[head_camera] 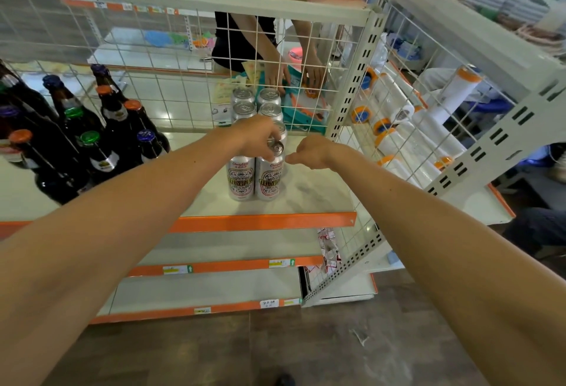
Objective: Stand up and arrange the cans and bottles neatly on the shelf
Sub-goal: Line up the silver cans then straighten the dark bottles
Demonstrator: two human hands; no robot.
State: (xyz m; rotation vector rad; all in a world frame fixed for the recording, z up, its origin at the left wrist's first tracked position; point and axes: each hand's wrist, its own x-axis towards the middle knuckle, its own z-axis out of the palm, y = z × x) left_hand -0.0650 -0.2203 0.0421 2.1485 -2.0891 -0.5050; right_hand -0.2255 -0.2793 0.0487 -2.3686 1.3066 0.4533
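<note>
Silver beer can with red-and-white label (274, 148) pinched at the lid by curled fingers of left hand (255, 137), standing on white shelf board with orange front strip (306, 198). Just in front of the grip, two matching front cans (242, 178) upright, side by side; behind it, more silver cans (243, 97) in two files. Right hand (309, 152) just right of the grip, fingers curled in, holding nothing. Well left, dark glass bottles with coloured caps (113, 128) upright.

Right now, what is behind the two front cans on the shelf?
More silver cans stand in two rows reaching toward the wire mesh. The left hand grips the second-row can behind the front pair and hides the left row's middle, so the count is unclear.
</note>
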